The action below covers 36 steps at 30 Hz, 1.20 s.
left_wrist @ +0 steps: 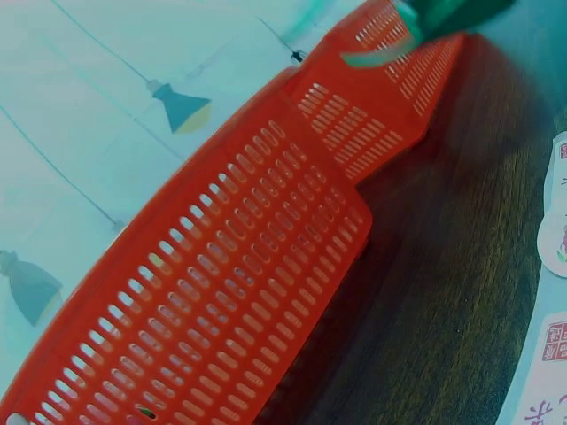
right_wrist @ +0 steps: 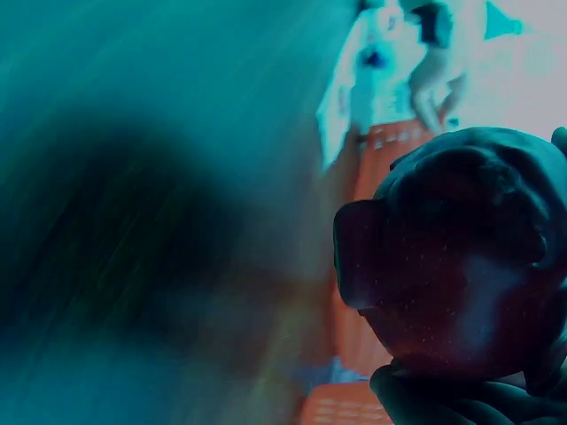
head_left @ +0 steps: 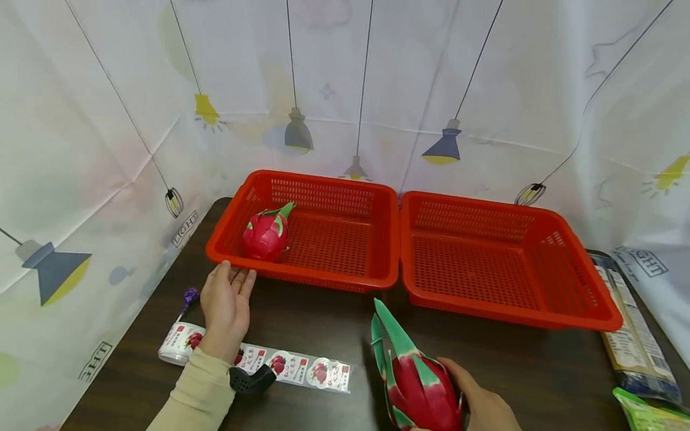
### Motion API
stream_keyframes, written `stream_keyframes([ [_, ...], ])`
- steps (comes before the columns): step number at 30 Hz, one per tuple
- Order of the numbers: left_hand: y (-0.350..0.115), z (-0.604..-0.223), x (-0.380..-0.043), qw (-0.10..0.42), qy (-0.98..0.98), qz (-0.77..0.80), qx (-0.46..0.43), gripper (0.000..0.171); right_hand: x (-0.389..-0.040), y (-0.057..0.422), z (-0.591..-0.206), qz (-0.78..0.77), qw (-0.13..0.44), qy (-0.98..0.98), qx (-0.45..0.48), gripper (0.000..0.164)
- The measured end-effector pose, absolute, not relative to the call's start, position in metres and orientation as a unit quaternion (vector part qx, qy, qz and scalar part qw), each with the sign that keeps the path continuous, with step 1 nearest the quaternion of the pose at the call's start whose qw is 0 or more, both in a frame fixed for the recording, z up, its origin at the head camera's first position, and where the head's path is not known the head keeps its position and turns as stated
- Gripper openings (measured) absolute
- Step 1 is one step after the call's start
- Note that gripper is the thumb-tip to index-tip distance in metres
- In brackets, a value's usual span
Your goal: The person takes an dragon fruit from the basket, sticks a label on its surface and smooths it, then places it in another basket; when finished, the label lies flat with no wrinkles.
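A red dragon fruit [head_left: 423, 392] with green leaf tips is gripped by my right hand [head_left: 480, 401], low in the head view. In the right wrist view the same dragon fruit [right_wrist: 469, 266] looks dark, with fingers [right_wrist: 443, 398] at its side. My left hand [head_left: 229, 305] has its fingertips right at the front rim of the left red basket [head_left: 323, 276], near its left corner; nothing shows in its grasp. Inside that basket, at the left end, lies another dragon fruit [head_left: 266, 235]. The left wrist view shows the slotted basket wall [left_wrist: 221, 274] but hides the left fingers.
Beside the left basket stands a second red basket [head_left: 469, 269]. A roll of labels [head_left: 180, 342] and a label strip [head_left: 293, 366] lie on the dark table [head_left: 302, 413], near a purple-headed stick [head_left: 190, 297]. Packets [head_left: 641, 335] lie at the right edge. A printed sheet hangs behind.
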State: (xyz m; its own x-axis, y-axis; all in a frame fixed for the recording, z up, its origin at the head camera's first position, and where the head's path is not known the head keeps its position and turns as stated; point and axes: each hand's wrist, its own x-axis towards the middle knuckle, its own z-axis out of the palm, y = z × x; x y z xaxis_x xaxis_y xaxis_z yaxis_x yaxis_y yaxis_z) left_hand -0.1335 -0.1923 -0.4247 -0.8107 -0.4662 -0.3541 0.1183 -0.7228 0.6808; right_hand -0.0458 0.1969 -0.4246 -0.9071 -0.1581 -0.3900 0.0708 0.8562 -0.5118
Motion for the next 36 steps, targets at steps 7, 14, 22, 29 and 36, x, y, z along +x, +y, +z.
stream_keyframes([
  [7, -0.192, -0.428, -0.13, 0.169, -0.324, -0.892, 0.265, 0.02, -0.065, 0.178, -0.426, -0.251, 0.214, 0.944, 0.021, 0.11],
  [14, -0.19, -0.429, -0.125, 0.175, -0.333, -0.888, 0.264, 0.02, -0.076, 0.178, -0.426, -0.266, 0.205, 0.942, 0.024, 0.104],
  [22, -0.179, -0.434, -0.081, -0.045, -0.704, -0.703, 0.092, 0.019, -0.077, 0.178, -0.426, -0.267, 0.208, 0.941, 0.012, 0.1],
  [29, -0.157, -0.44, -0.051, -0.069, -0.966, -0.18, -0.175, 0.042, -0.075, 0.188, -0.425, -0.29, 0.206, 0.934, 0.007, 0.092],
  [36, -0.151, -0.452, -0.051, -0.063, -0.973, -0.136, -0.178, 0.051, -0.07, 0.195, -0.43, -0.33, 0.204, 0.922, -0.003, 0.085],
])
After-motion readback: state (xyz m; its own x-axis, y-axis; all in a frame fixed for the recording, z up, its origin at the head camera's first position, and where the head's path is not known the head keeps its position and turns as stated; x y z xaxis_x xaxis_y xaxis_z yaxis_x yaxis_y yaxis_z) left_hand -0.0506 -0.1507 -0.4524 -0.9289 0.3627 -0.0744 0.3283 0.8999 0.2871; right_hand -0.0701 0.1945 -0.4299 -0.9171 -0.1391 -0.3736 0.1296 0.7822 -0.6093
